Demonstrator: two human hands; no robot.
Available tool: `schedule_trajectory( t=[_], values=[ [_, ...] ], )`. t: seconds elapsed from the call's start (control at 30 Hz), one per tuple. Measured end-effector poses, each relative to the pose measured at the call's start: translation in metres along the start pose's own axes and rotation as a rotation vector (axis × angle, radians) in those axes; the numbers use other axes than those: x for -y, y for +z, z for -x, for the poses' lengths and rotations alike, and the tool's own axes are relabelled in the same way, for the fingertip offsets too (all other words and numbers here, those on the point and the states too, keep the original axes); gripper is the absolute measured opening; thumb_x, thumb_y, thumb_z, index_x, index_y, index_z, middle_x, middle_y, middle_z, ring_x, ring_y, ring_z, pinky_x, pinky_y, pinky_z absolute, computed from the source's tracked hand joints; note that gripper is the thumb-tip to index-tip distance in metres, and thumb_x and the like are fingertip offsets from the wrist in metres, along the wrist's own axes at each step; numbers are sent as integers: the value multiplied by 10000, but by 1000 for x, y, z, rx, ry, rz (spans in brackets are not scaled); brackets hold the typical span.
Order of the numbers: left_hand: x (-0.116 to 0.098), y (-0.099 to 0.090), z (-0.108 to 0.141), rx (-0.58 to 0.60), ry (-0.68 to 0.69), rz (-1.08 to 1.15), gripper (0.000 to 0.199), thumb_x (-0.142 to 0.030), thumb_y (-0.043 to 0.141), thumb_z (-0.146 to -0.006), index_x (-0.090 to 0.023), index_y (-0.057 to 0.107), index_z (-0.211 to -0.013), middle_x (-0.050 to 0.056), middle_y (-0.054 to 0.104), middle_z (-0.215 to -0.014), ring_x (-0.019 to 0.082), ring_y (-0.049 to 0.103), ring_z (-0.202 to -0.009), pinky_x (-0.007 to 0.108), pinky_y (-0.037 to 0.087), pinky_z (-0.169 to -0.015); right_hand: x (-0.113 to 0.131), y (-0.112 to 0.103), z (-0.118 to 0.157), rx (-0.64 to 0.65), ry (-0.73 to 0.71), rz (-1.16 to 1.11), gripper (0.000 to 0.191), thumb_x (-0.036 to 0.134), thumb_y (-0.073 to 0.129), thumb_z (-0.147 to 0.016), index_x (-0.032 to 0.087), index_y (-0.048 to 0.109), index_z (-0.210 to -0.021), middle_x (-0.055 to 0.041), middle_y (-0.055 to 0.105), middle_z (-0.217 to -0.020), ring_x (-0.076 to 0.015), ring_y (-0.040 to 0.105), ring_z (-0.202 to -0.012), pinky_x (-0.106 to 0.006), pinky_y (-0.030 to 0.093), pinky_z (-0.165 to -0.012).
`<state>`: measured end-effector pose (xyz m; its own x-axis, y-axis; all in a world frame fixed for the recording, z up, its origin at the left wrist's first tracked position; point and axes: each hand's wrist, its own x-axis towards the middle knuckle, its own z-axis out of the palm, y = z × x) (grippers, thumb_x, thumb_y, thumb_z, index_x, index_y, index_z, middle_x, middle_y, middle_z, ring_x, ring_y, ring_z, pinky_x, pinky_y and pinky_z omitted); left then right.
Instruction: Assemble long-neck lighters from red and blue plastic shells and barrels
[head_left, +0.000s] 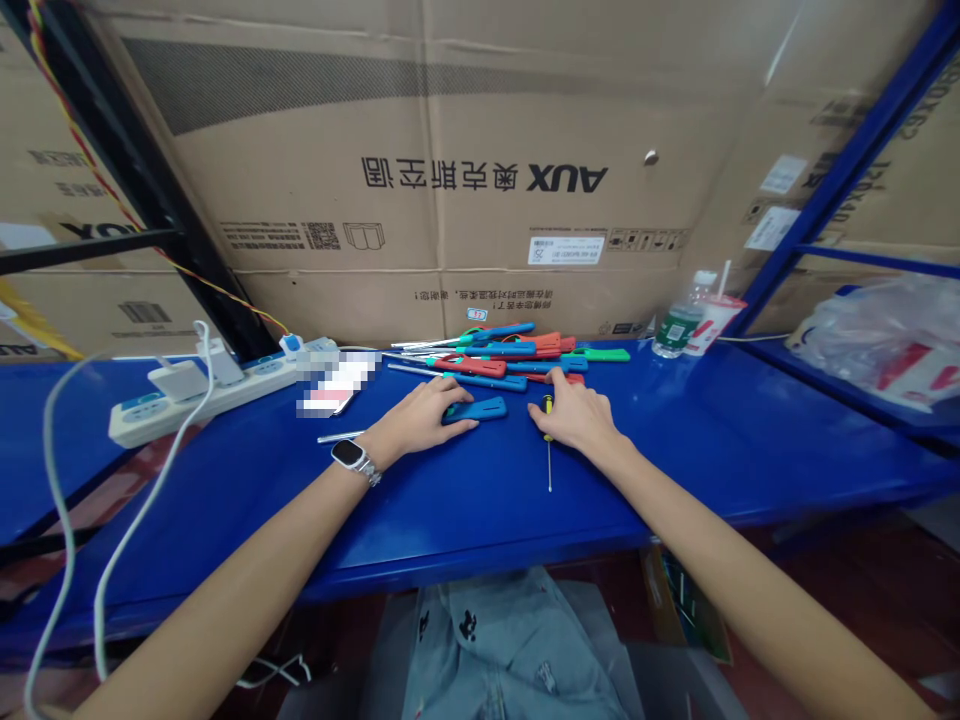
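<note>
My left hand (424,416), with a watch on its wrist, is closed round a blue lighter-like tool (487,409) lying on the blue table (480,500). A metal rod sticks out on the left, past the wrist. My right hand (574,412) grips the yellow and black handle of a small screwdriver (550,465), whose shaft points toward the table's front edge. Behind both hands lies a pile of similar tools with red, blue and green handles, among them a red one (487,368) and a green one (604,355).
A white power strip (225,388) with plugs and cables lies at the left, beside a phone (341,385). A bottle (679,320) and a cup (716,322) stand at the back right. Behind the table rises a large cardboard box (465,110).
</note>
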<state>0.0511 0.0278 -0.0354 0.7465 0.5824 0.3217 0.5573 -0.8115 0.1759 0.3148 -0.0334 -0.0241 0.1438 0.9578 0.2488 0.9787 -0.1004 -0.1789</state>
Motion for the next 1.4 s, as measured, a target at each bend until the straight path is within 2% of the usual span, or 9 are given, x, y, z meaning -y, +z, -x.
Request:
schedule_trajectory(
  t=[0.17, 0.3, 0.43, 0.6, 0.73, 0.97, 1.1, 1.2, 1.4],
  values=[
    [-16, 7, -10, -36, -17, -12, 442, -532, 614, -1000, -206, 626, -1299, 132, 643, -1311, 331, 616, -1220, 522, 513, -1031, 2, 1, -2, -34, -27, -240, 298, 330, 615, -896, 225, 611, -1175, -110, 764, -905, -329, 748, -843, -406, 530, -688],
    [-22, 18, -22, -72, 9, 14, 335, -466, 568, -1037, -216, 651, -1245, 117, 666, -1230, 309, 635, -1179, 498, 534, -1011, 14, 1, -15, -57, -125, -821, 299, 460, 504, -995, 241, 534, -1196, -13, 704, -784, -189, 632, -487, -318, 484, -475],
    [-17, 19, -20, -59, -11, 115, 299, -442, 582, -1034, -211, 674, -1200, 111, 674, -1180, 288, 663, -1117, 464, 568, -970, 35, -5, -37, -158, -205, -1117, 427, 566, 559, -967, 265, 472, -1257, -38, 716, -951, -140, 583, -414, -284, 421, -363],
    [-10, 15, -7, -49, -89, 208, 322, -446, 619, -1013, -205, 685, -1217, 117, 673, -1193, 282, 682, -1086, 474, 582, -966, 54, -8, -50, -288, -354, -1039, 474, 556, 573, -984, 294, 470, -1366, -69, 696, -1148, -171, 697, -625, -333, 587, -569],
    [-9, 15, -6, -43, -102, 210, 325, -440, 628, -1009, -203, 690, -1223, 119, 681, -1187, 287, 682, -1093, 481, 580, -971, 53, -3, -46, -313, -386, -901, 478, 586, 532, -1001, 303, 496, -1386, -78, 689, -1195, -215, 723, -769, -396, 626, -726],
    [-9, 17, -6, -24, -125, 196, 330, -448, 623, -1011, -216, 693, -1235, 121, 674, -1226, 293, 671, -1123, 488, 577, -982, 50, -2, -39, -259, -427, -884, 493, 549, 533, -1006, 298, 482, -1427, -88, 702, -1182, -234, 732, -821, -411, 619, -755],
    [-8, 17, -6, -38, -117, 197, 339, -475, 606, -1016, -224, 698, -1225, 117, 682, -1231, 294, 666, -1137, 495, 570, -992, 56, 1, -41, -252, -415, -1119, 354, 517, 581, -977, 258, 512, -1208, -64, 754, -949, -229, 734, -777, -401, 610, -737],
    [-9, 16, -6, -36, -113, 219, 349, -484, 607, -1012, -217, 698, -1217, 120, 685, -1229, 300, 655, -1159, 496, 559, -1004, 60, 5, -42, -237, -396, -1290, 404, 540, 667, -909, 265, 450, -1111, -45, 770, -892, -227, 752, -797, -386, 608, -741],
    [-9, 15, -7, -15, -134, 258, 339, -435, 630, -998, -200, 700, -1233, 139, 668, -1277, 315, 641, -1187, 501, 535, -1031, 61, 6, -41, -252, -387, -1182, 403, 496, 846, -755, 238, 547, -833, -36, 737, -812, -226, 710, -768, -369, 564, -720]
  ],
)
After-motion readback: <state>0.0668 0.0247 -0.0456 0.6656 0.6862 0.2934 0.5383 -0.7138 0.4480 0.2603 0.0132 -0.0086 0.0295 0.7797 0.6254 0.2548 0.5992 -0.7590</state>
